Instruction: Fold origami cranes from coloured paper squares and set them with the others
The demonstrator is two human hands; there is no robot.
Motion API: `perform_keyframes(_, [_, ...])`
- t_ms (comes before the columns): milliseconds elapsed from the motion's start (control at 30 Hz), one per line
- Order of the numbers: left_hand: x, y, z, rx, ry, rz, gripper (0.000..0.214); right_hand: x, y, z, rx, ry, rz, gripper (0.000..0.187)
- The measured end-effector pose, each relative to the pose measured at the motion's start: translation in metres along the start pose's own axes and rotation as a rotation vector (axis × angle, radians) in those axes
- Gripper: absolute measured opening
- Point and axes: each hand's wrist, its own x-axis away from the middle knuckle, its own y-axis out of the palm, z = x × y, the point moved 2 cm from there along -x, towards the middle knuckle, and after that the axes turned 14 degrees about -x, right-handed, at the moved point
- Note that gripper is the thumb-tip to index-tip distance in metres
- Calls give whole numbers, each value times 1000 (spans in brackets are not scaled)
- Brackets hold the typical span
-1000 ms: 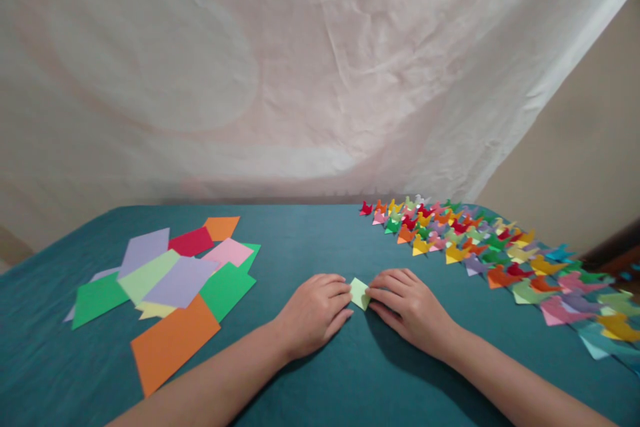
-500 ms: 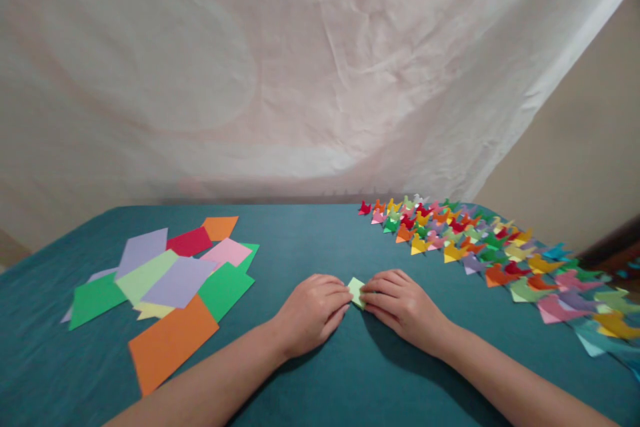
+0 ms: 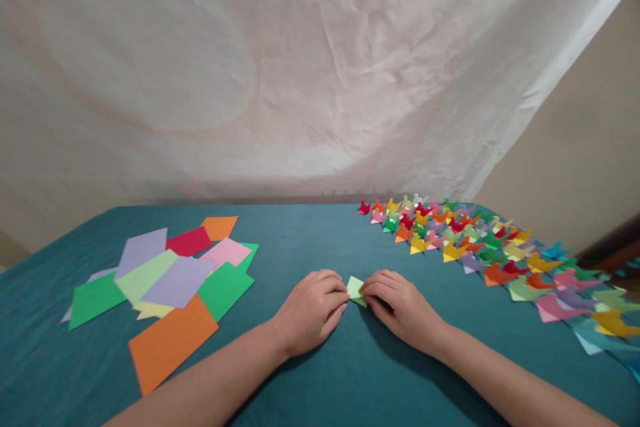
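Note:
A small folded piece of pale green paper [image 3: 355, 287] lies on the teal tablecloth [image 3: 320, 240], near the front middle. My left hand [image 3: 313, 310] rests palm down with its fingers curled, and its fingertips pinch the paper's left edge. From the right side, the curled fingers of my right hand [image 3: 400, 307] pinch the paper's other edge. Only a small triangle of the paper shows between the two hands.
A loose pile of flat coloured paper sheets [image 3: 165, 280] lies at the left, with a large orange sheet [image 3: 170, 340] nearest me. Several rows of small folded paper figures [image 3: 480, 253] in many colours run along the right side. A wrinkled pale cloth [image 3: 300, 67] hangs behind the table.
Both hands have drawn closer together over the green paper, and less of it shows than before. The piece now looks narrower and more pointed.

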Motion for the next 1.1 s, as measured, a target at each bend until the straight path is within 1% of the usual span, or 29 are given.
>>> perform_keyframes(200, [1, -3, 3, 9, 49, 8, 23, 2, -8, 1, -81, -11, -59, 19])
perform_keyframes(300, [1, -3, 4, 14, 70, 2, 23, 1, -10, 1, -128, -5, -57, 18])
perform_keyframes(467, [1, -2, 4, 23, 92, -12, 24, 0, -8, 2, -206, 43, -33, 16])
perform_keyframes(667, [0, -1, 4, 19, 98, -22, 26, -1, -5, 6, -237, 119, 51, 12])
perform_keyframes(933, [-1, -4, 9, -85, 131, -60, 29, -1, 0, 16, -240, 200, 116, 9])
perform_keyframes(1100, [-1, -3, 14, -129, 115, -82, 33, 0, 1, 18, -239, 217, 116, 8])
